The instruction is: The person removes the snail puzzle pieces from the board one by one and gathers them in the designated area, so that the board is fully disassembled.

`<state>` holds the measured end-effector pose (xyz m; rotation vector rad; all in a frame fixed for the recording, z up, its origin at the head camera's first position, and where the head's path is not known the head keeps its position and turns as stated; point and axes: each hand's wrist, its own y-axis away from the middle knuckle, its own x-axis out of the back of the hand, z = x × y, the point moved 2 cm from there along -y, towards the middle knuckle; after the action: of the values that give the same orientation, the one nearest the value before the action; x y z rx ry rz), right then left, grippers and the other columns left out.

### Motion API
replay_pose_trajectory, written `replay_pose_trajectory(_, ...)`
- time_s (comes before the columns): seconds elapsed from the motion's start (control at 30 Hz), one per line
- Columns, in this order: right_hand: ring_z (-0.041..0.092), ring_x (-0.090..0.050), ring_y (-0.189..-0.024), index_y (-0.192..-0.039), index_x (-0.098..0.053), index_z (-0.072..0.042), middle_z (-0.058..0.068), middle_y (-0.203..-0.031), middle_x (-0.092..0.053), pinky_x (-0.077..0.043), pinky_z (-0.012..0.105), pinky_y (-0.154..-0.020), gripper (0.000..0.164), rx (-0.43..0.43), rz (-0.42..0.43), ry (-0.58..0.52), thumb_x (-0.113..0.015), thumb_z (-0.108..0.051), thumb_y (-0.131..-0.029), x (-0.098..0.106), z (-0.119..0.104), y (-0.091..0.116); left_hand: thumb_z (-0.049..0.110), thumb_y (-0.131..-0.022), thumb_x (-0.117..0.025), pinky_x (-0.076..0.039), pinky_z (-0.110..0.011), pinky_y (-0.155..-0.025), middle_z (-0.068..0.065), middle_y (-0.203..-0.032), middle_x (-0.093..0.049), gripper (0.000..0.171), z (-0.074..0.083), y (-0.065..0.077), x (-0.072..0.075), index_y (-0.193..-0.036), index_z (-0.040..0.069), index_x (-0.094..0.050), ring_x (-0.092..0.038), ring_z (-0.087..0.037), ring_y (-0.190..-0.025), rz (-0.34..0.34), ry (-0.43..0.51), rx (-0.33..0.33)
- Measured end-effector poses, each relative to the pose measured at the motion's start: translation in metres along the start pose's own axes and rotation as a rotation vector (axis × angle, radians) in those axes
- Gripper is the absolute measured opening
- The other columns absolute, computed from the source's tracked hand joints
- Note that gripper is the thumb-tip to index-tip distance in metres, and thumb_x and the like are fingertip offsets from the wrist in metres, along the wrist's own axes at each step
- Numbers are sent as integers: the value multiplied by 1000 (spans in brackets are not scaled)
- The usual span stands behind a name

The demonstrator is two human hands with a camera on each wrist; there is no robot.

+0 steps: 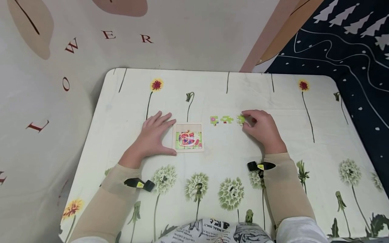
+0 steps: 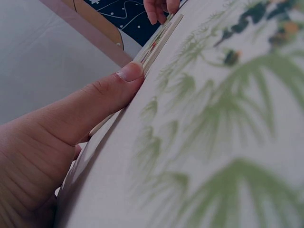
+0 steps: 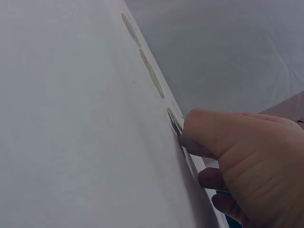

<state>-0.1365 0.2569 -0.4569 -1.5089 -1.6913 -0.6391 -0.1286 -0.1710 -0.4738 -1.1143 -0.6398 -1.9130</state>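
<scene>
A small square wooden puzzle board (image 1: 188,127) lies on the table, its lower part filled with colourful pieces and its top strip bare wood. My left hand (image 1: 156,135) rests beside it with fingers spread, the thumb (image 2: 130,72) touching the board's near left corner. To the right of the board, several fingers' width away, lie two loose green puzzle pieces, one with a pink spot (image 1: 214,120) and one wider (image 1: 226,119). My right hand (image 1: 261,128) pinches a third green puzzle piece (image 1: 240,120) between thumb and forefinger, at table level in line with the others.
A white cloth printed with dandelions and flowers covers the table (image 1: 212,162). Behind it hangs a pale curtain with letters (image 1: 188,40), and a dark blue cloth with trees (image 1: 340,50) is at the right. Black cameras are strapped to both wrists.
</scene>
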Motion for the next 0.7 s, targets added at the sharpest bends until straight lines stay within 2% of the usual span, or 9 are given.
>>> replay_pose_trajectory(0.2, 28, -58, -88, -131, -76, -7, 14, -120, -74, -47, 46, -80, 38, 1, 8, -12, -72, -3, -93, 1, 1, 2, 72, -61, -94, -9, -67, -124, -10, -175, -27, 127, 2, -4, 1, -163, 13, -46, -7, -40, -163, -4, -14, -9)
replay_pose_trajectory(0.37, 26, -56, -90, -131, -76, -8, 11, -126, -72, -46, 46, -82, 38, 19, 6, -24, -69, -5, -94, -2, 1, -2, 70, -62, -94, -9, -68, -124, -11, -175, -28, 126, 2, -2, 1, -163, 13, -46, -8, -42, -162, -5, -18, 4)
replay_pose_trajectory(0.5, 28, -58, -93, -129, -76, -8, 12, -127, -72, -36, 52, -96, 38, 31, 51, -48, -70, -7, -92, -10, -2, -2, 69, -61, -95, -9, -69, -123, -12, -174, -28, 126, 1, 1, 0, -163, 12, -46, -9, -43, -162, -5, -13, 8)
replay_pose_trajectory(0.6, 31, -62, -106, -128, -77, -8, 13, -129, -71, -26, 60, -103, 37, 51, 77, -53, -72, -10, -91, -17, -10, -4, 69, -61, -95, -9, -69, -123, -12, -174, -28, 127, 0, 2, 0, -163, 12, -46, -9, -43, -162, -2, -8, 7)
replay_pose_trajectory(0.7, 36, -58, -119, -124, -78, -8, 14, -132, -67, -23, 64, -107, 35, 83, 100, -53, -75, -13, -90, -23, -21, -5, 69, -61, -95, -8, -69, -124, -11, -175, -27, 126, 0, 2, 1, -163, 13, -46, -8, -41, -162, 4, -2, 4)
